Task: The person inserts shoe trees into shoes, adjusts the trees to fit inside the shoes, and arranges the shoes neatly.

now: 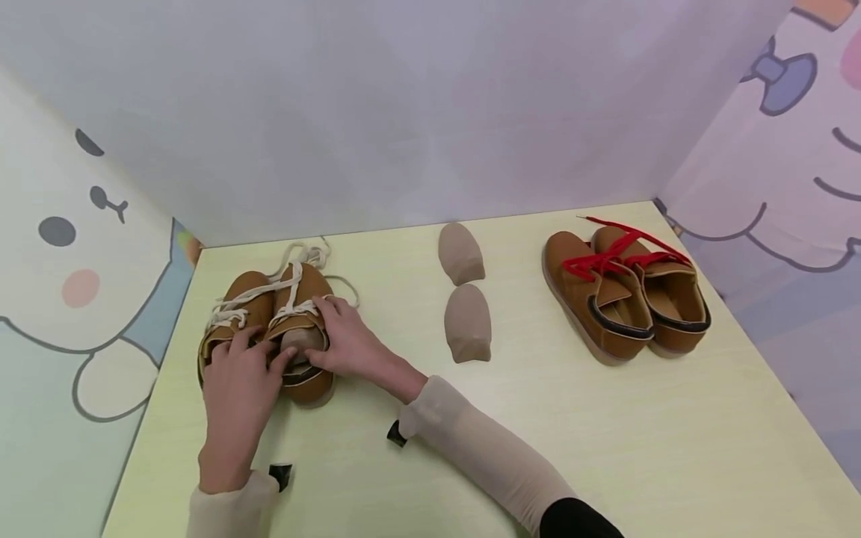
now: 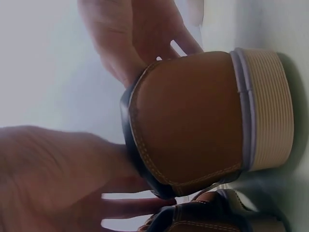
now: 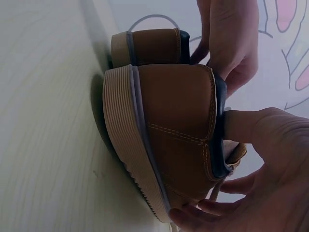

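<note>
While its collar walls are pinched by the left grip (image 1: pixel 244 382) and right grip (image 1: pixel 353 340), each nearly closed, one white-laced shoe (image 1: pixel 309 388) is placed at the left of the counter (image 1: pixel 377 493). Beige insert (image 1: pixel 300 340) in its opening: judged light, crushable, best handled by its edges. Farther: two loose inserts (image 1: pixel 467 325); red-laced shoes (image 1: pixel 575 288).

A pale yellow wooden tabletop (image 1: pixel 605 448) bears a pair of brown low-cut shoes (image 1: pixel 615 291) with red laces (image 1: pixel 587 264), set side by side, and two smooth beige rounded forms (image 1: pixel 467 323), one just behind the other. Behind stands a plain pale lavender wall (image 1: pixel 403 112); a cartoon-printed left wall (image 1: pixel 81 246) and a cartoon-printed right wall (image 1: pixel 760 179) flank it.
</note>
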`<act>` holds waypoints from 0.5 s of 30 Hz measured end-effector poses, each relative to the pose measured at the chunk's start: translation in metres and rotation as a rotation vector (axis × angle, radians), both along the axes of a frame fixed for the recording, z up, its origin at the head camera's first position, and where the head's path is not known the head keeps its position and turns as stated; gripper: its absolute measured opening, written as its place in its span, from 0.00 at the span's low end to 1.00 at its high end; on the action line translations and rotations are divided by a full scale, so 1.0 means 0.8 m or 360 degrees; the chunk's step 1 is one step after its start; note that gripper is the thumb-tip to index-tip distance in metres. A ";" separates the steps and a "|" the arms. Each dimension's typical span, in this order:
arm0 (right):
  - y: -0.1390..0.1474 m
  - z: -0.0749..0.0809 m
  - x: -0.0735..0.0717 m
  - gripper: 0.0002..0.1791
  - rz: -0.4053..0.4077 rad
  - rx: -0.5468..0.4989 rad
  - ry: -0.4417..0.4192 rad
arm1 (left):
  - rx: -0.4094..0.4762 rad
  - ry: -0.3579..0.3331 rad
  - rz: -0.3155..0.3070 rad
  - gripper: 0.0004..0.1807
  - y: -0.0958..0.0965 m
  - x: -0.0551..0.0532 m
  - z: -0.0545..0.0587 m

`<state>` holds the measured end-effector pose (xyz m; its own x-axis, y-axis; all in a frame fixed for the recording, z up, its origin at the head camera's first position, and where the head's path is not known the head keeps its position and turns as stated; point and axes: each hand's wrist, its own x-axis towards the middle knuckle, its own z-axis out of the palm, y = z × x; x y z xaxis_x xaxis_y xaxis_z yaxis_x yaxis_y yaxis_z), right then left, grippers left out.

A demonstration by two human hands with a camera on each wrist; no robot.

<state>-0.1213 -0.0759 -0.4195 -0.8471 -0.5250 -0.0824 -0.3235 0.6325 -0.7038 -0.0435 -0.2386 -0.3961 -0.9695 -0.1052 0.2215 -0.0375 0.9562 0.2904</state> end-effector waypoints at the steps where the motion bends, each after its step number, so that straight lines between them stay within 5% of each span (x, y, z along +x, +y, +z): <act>1: 0.000 -0.001 0.000 0.51 -0.0001 -0.0001 0.0002 | 0.0003 0.0065 0.0017 0.16 0.001 0.001 0.000; 6: -0.003 -0.006 0.000 0.53 -0.0018 -0.0041 0.0021 | 0.0039 0.0337 0.0038 0.16 0.003 0.002 -0.001; 15: -0.005 -0.004 -0.005 0.58 -0.0068 -0.0101 -0.0145 | -0.0055 0.0440 -0.0145 0.19 -0.008 -0.004 0.004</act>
<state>-0.1249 -0.0796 -0.4226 -0.8595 -0.4950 -0.1277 -0.2301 0.5977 -0.7680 -0.0470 -0.2449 -0.3933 -0.8770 -0.0081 0.4804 0.1251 0.9615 0.2446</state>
